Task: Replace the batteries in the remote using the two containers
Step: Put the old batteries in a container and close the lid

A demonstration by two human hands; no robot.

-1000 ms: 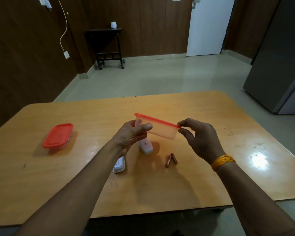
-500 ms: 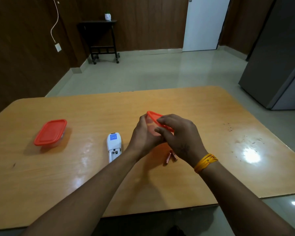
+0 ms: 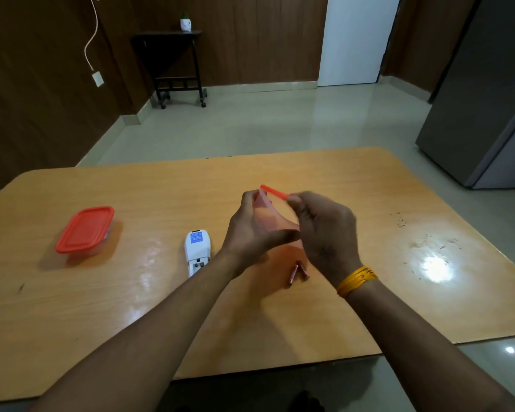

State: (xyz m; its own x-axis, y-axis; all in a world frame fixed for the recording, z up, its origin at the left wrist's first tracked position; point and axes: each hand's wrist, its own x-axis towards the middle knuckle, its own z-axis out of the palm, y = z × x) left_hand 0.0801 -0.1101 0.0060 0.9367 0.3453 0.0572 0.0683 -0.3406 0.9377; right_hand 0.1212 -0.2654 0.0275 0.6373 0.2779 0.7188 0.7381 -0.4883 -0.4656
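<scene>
I hold a small clear container with an orange-red lid [image 3: 268,207] above the middle of the wooden table [image 3: 369,292]. My left hand [image 3: 250,233] grips its body and my right hand [image 3: 321,233] pinches the lid's edge, which is tilted up. Below my hands two brown batteries [image 3: 298,272] lie loose on the table. A white remote [image 3: 197,251] lies face down to the left, its battery bay open. A second container with a red lid [image 3: 85,230] sits shut at the far left.
A dark fridge [image 3: 488,99] stands to the right of the table. A black side table [image 3: 176,63] with a small pot stands by the far wall, and a white door [image 3: 354,40] is behind. A few crumbs [image 3: 402,221] lie on the table's right side.
My hands have come together around the container, turning it end-on. My right hand moved from its end to the lid edge. The remote came into view from behind my left hand.
</scene>
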